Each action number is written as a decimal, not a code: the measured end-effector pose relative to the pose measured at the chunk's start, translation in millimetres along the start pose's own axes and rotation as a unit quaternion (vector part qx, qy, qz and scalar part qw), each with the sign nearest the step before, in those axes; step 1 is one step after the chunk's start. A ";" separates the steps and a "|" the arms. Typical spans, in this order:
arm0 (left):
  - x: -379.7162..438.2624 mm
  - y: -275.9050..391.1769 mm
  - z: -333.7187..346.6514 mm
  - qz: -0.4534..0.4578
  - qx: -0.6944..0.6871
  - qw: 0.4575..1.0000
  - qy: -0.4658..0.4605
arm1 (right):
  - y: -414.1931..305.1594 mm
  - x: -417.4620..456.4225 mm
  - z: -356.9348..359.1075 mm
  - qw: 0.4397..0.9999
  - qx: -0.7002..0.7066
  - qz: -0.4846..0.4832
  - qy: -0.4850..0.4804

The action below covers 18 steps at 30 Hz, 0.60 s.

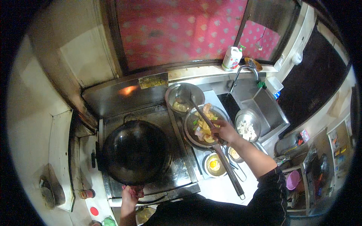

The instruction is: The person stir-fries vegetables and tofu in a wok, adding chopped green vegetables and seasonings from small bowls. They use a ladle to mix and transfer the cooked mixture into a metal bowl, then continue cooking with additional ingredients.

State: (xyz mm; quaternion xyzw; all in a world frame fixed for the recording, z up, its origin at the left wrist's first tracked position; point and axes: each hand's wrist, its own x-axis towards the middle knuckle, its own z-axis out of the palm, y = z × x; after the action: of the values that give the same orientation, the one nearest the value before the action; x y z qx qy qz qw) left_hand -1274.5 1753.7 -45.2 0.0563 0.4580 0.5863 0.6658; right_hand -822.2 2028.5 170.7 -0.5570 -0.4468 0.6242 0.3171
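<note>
My left hand (130,195) grips the near edge of a dark wok (137,152) through a red cloth (138,191); the wok sits on the stove at the left. My right hand (224,132) is closed on the dark handle of a ladle (202,113), whose bowl hangs over a steel basin (200,91) holding some liquid. Under that hand, a round strainer (188,137) with a long handle holds sliced yellowish pieces (206,127), bits of green and pale pink pieces. The strainer rests over another vessel.
A bowl with a cracked egg (214,164) and a smaller bowl (235,154) stand near the strainer's handle. A colander (240,115) with white pieces lies beside the steel sink (261,113). A faucet (245,67) and white pump bottle (232,58) are behind. A wall borders the stove's left.
</note>
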 end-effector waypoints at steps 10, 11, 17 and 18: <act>-1.6 -11.3 15.5 0.043 -0.086 0.995 0.008 | 9.4 -42.3 37.7 0.991 0.129 0.002 0.019; -1.2 -13.0 14.2 0.027 -0.081 0.996 0.023 | 11.0 -53.5 43.0 0.990 0.141 -0.001 0.022; -16.1 -29.3 -1.3 0.006 -0.083 0.996 0.010 | 28.3 -141.1 67.7 0.989 0.100 0.064 -0.092; -24.0 -34.0 -1.5 0.014 -0.065 0.998 0.025 | 30.3 -149.4 72.2 0.990 0.062 0.068 -0.106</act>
State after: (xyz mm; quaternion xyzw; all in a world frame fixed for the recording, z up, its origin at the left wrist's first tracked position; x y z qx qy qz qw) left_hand -1248.1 1722.7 -53.8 0.0052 0.4346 0.6252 0.6482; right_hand -863.2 1868.1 203.2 -0.4961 -0.3992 0.7265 0.2583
